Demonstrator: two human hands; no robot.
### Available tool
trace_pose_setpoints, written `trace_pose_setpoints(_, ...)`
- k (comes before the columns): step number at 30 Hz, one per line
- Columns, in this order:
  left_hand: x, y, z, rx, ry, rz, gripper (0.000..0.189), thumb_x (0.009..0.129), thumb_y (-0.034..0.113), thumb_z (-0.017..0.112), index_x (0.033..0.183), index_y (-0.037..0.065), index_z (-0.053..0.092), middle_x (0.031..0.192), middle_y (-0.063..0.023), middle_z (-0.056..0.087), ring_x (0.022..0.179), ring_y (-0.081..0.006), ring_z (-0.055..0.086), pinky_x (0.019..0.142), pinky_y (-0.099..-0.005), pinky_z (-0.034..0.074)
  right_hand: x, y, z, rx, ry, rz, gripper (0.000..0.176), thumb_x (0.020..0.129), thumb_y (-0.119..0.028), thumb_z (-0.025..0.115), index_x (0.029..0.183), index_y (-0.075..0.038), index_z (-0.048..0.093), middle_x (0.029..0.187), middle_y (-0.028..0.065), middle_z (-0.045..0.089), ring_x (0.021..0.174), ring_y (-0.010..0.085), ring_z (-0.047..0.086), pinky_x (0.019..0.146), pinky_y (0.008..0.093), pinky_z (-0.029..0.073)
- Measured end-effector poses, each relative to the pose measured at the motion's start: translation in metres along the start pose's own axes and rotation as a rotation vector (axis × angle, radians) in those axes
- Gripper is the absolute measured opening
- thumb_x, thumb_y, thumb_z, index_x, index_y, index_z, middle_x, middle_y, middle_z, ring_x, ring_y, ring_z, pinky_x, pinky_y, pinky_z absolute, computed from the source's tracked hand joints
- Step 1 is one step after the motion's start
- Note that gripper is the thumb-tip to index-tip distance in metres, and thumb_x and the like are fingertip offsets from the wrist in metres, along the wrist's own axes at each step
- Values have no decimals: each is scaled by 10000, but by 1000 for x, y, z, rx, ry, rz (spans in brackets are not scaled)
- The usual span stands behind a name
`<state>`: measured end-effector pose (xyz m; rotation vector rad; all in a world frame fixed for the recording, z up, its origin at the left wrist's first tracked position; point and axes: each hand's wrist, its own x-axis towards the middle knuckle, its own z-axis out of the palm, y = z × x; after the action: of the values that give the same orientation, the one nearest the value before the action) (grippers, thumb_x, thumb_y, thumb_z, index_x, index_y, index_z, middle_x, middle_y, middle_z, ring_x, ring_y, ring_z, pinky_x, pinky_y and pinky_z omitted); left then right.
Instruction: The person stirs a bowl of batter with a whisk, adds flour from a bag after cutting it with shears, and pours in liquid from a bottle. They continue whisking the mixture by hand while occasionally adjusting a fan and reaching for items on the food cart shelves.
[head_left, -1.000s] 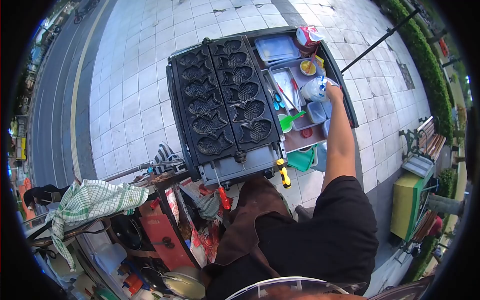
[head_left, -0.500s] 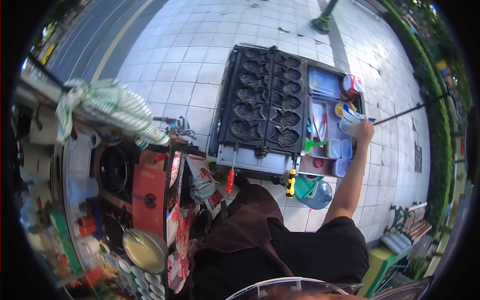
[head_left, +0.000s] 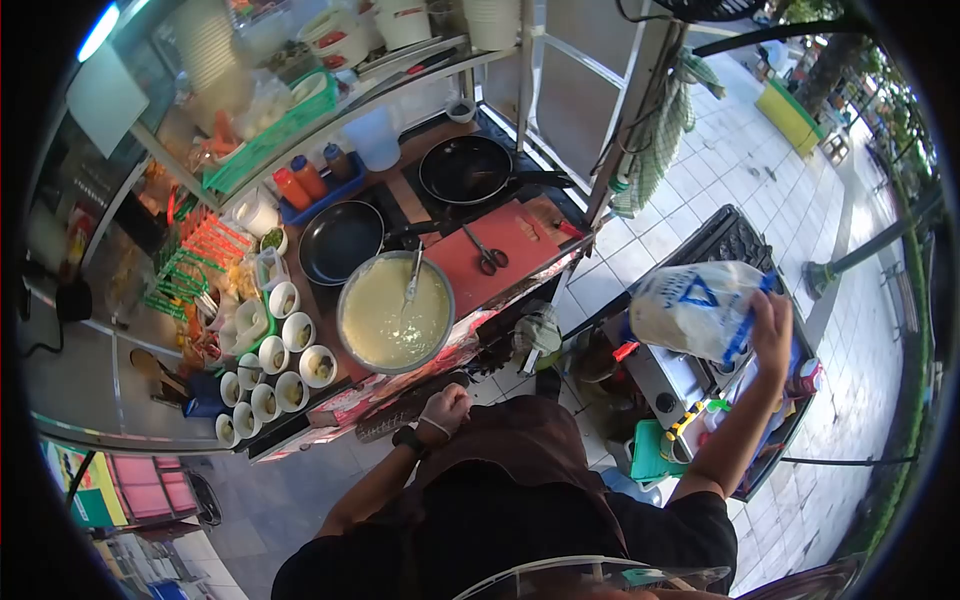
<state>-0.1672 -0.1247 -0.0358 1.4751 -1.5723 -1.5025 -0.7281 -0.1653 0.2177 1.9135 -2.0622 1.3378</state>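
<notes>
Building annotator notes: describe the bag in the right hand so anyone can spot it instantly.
Start at the black griddle on the right, beside the tiled pavement. Just above its near end, the right hand holds up a bulging white plastic bag. It alone is held in the air and bears a blue triangle print.

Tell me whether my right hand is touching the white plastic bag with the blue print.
Touching. The head view shows the right hand gripping one end of the white bag, holding it aloft.

View swung from griddle to stall counter, right hand (head_left: 772, 325) lifted plastic bag (head_left: 695, 310) off the tray, left hand (head_left: 447, 408) now in view
</notes>
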Motion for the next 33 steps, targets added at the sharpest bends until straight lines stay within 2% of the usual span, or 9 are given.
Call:
trace_pose_setpoints(2, -10, 14, -6, -47, -21, 43, 204, 987, 235, 583, 941, 36, 574, 731, -67, 628, 664, -157, 668, 641, -317, 534, 40, -81, 56, 232, -383, 154, 366, 1008, -184, 563, 694, 4, 566, 558, 42, 466, 521, 198, 434, 543, 357, 380)
trace_pose_setpoints(3, -15, 22, -10, -75, -57, 78, 210, 992, 241, 580, 938, 38, 575, 743, -69, 622, 673, -159, 659, 654, -317, 529, 57, -90, 92, 159, -390, -272, 371, 1008, -206, 550, 715, 13, 605, 519, 53, 485, 461, 189, 457, 483, 362, 374)
trace_pose_setpoints(5, -22, 36, -18, -58, -84, 107, 191, 994, 225, 588, 950, 40, 569, 751, -56, 626, 683, -140, 654, 649, -301, 528, 74, -139, 142, 264, -686, -187, 390, 1016, -218, 533, 755, 56, 626, 593, 130, 601, 534, 211, 599, 541, 366, 467)
trace_pose_setpoints(10, -28, 70, -42, 96, -58, 328, 170, 1015, 205, 584, 954, 47, 568, 744, -44, 604, 673, -150, 637, 621, -295, 510, 113, -195, 248, 166, -884, -792, 397, 988, -261, 561, 731, 39, 589, 657, 226, 600, 631, 409, 621, 630, 486, 481)
trace_pose_setpoints(16, 11, 148, -58, 277, 104, 602, 108, 959, 161, 627, 957, 62, 584, 786, -101, 597, 716, -238, 618, 645, -358, 489, 135, -237, 331, 103, -1243, -700, 365, 978, -283, 555, 868, 46, 670, 778, 257, 652, 710, 398, 648, 694, 461, 505)
trace_pose_setpoints(21, 96, 219, -42, 387, 375, 946, 226, 887, 84, 651, 1110, 55, 629, 1172, -145, 620, 881, -281, 660, 766, -373, 539, 138, -200, 377, 352, -1105, -838, 317, 995, -245, 569, 858, 26, 661, 687, 157, 650, 654, 224, 656, 635, 400, 498)
trace_pose_setpoints(25, 146, 255, -50, 774, 165, 806, 402, 809, 113, 700, 1207, 111, 653, 1381, -108, 588, 1014, -317, 668, 839, -413, 555, 122, -156, 403, 952, -1244, -333, 427, 1042, -420, 571, 820, -56, 600, 649, -34, 499, 610, 57, 479, 578, 299, 445)
trace_pose_setpoints(27, 171, 244, -51, 712, 69, 787, 331, 818, 132, 713, 1148, 131, 677, 1188, -76, 633, 987, -300, 670, 833, -418, 552, 111, -140, 401, 787, -890, -67, 371, 1016, -379, 613, 851, -47, 615, 674, 18, 563, 630, 112, 551, 614, 325, 481)
trace_pose_setpoints(33, 179, 246, -63, 715, -55, 791, 421, 809, 93, 714, 1222, 123, 632, 1222, -104, 603, 1055, -332, 651, 912, -422, 538, 44, -31, 485, 234, -716, -436, 219, 807, -172, 727, 946, -23, 645, 1038, 302, 687, 965, 456, 684, 829, 506, 563)
